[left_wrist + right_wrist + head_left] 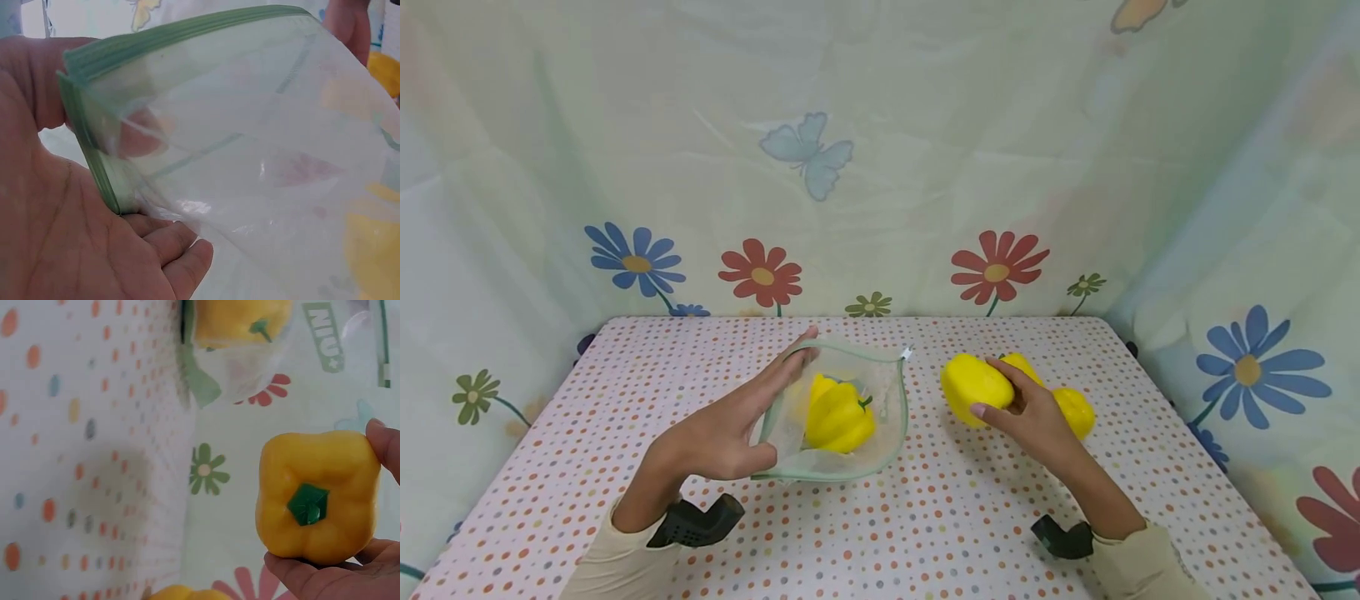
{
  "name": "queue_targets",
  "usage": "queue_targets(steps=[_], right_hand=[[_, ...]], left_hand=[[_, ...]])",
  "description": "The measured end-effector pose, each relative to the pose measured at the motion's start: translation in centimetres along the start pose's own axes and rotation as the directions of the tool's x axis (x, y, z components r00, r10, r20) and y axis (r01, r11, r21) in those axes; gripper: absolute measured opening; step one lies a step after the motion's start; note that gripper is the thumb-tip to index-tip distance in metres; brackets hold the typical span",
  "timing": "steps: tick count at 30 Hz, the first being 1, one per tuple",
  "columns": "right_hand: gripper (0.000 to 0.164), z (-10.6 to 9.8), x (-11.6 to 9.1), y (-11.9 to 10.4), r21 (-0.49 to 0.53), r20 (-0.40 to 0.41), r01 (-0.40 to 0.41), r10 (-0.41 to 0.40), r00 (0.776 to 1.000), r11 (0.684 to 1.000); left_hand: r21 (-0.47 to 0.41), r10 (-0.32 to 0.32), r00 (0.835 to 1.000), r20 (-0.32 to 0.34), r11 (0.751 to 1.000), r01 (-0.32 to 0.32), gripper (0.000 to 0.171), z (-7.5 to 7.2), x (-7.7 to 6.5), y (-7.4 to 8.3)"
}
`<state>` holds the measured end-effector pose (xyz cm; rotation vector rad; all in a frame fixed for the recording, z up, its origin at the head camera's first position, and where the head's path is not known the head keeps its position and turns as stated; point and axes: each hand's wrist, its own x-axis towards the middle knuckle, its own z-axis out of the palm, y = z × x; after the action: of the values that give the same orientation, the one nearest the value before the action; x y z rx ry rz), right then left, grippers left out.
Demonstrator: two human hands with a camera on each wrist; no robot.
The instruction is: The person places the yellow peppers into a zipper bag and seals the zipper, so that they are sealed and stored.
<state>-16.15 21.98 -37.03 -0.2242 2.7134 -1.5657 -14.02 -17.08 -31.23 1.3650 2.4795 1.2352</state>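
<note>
On the left, a clear zip bag point(891, 454) with a green-edged mouth gapes toward me. A yellow bell pepper point(838, 421) with a green stem lies inside it. My left hand point(726, 433) is spread at the bag's left edge, thumb at the near side and fingers at the far side. In the left wrist view, a fingertip point(142, 132) shows through the plastic. My right hand point(1037, 421) grips a second yellow bell pepper point(973, 390) between thumb and fingers, above the table to the right of the bag. Its green stem end shows in the right wrist view.
Two more yellow bell peppers stand close to my right hand: one point(1021, 365) partly hidden behind it, another point(1073, 413) beside the wrist. A white slider point(907, 353) sits at the bag's far right corner. Everything stands on a dotted table point(880, 550) backed by a flowered curtain point(880, 208).
</note>
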Motion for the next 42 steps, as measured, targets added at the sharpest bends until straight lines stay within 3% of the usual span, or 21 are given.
queue_targets(steps=[14,19,27,34,42], right_hand=[[0.078,0.1,-1.4,-4.0,0.133,-0.004,0.206,-0.207,0.978,0.97],[0.075,-0.1,-1.5,-4.9,0.163,0.002,0.309,-0.313,0.95,0.937],[0.076,-0.1,-1.9,-6.0,0.193,0.01,0.397,-0.406,0.914,0.897],[0.078,0.0,-2.1,-6.7,0.245,0.023,0.485,-0.505,0.863,0.839],[0.076,0.0,-2.1,-7.4,0.283,0.088,0.524,-0.565,0.82,0.804]], left_hand=[[0.016,0.0,1.0,-0.02,1.0,0.001,0.1,-0.1,0.0,0.0],[0.005,-0.029,1.0,-0.009,1.0,0.029,0.1,0.0,0.0,0.0],[0.004,-0.034,0.999,-0.006,0.999,0.034,0.101,0.1,0.0,-0.1],[0.021,0.017,0.999,-0.033,1.0,-0.016,0.102,0.0,0.1,0.0],[0.013,0.02,0.999,-0.032,1.0,-0.02,0.105,0.0,0.0,0.2]])
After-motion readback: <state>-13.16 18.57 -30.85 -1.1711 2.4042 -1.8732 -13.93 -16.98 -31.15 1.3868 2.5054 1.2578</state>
